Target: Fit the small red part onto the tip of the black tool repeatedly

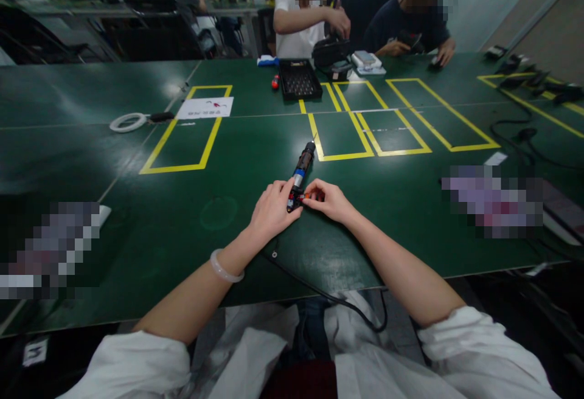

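Holding what looks like an electric screwdriver in from the tabletop's near edge, the left hand grips its back end; the right hand pinches a small orange part. This seems small-parts work, calling next for steady fingers.

A loose white garment is worn open at the front, its creased sleeves bunched near the elbows. Between the garment's edges, dark red cloth can be seen. Beyond the garment's left sleeve, a smooth, pale bracelet is worn at the wrist.
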A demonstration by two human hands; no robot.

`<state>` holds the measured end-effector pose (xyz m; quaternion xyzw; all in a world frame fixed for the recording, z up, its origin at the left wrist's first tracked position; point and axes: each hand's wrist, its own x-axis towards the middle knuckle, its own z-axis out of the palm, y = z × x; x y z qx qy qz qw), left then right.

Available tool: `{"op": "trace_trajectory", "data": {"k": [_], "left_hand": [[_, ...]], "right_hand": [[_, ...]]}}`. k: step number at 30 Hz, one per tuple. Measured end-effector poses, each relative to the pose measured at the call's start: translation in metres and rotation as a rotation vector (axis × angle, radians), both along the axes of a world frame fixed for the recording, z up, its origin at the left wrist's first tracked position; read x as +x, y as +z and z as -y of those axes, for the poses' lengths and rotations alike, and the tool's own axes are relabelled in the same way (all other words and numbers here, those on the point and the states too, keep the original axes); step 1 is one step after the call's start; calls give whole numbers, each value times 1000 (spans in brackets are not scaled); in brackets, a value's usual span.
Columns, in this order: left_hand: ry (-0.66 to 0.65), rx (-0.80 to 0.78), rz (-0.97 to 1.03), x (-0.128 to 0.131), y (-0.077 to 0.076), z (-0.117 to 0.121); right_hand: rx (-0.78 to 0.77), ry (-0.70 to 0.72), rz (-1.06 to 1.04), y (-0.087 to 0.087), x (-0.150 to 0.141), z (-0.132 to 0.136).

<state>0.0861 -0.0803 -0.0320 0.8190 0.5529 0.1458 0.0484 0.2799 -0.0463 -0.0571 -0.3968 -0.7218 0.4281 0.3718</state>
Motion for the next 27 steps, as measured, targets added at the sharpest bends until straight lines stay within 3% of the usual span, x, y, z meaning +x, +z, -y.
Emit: {"op": "trace_trajectory", "data": {"k": [7,12,17,27], "left_hand": [[5,-9,4,1,2,0],[8,-6,-10,2,1,1],[15,-1,-30,3,1,2],[47,-11,10,3,1,2]], "right_hand": [[1,30,-12,-2,0,1],[149,0,76,-3,-2,1],[159,52,72,-5,-3,1],[228,72,113,3,0,3]]}}
